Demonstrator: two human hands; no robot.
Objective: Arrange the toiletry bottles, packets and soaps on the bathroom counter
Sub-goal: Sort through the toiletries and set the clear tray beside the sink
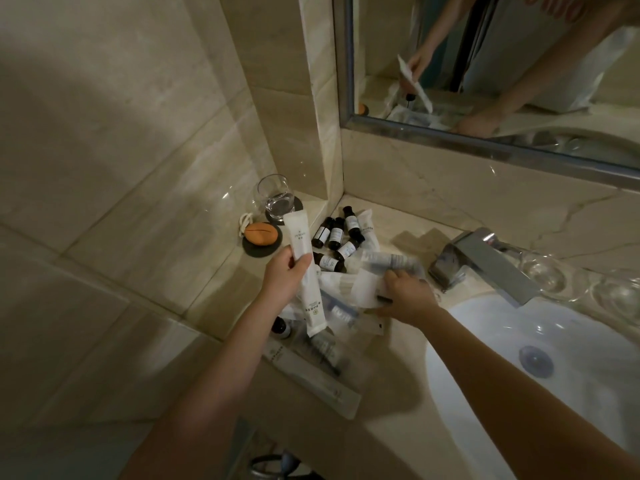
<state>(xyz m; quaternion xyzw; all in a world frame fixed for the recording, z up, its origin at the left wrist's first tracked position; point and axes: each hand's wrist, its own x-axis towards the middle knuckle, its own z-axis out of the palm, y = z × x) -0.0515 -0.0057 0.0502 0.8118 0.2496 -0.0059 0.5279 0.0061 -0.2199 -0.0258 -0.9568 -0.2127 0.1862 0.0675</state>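
Our left hand (285, 271) grips a long white packet (306, 271), its print too blurred to read. At three o'clock of it, our right hand (408, 297) pinches a clear packet (367, 285) atop the counter (381, 368) pile; small dark bottles (337, 235) lie at twelve.

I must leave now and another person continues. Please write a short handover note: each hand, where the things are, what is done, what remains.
Left hand: holds a long white packet lifted above the pile.
Right hand: down on the loose packets; its grip there is unclear.
Dark bottles: lying jumbled in the counter corner.
Orange soap: on its dark dish, beside the glass.
Long flat packet: at the counter's front edge.
Done: nothing looks arranged.
Left: sort the bottles and packets.
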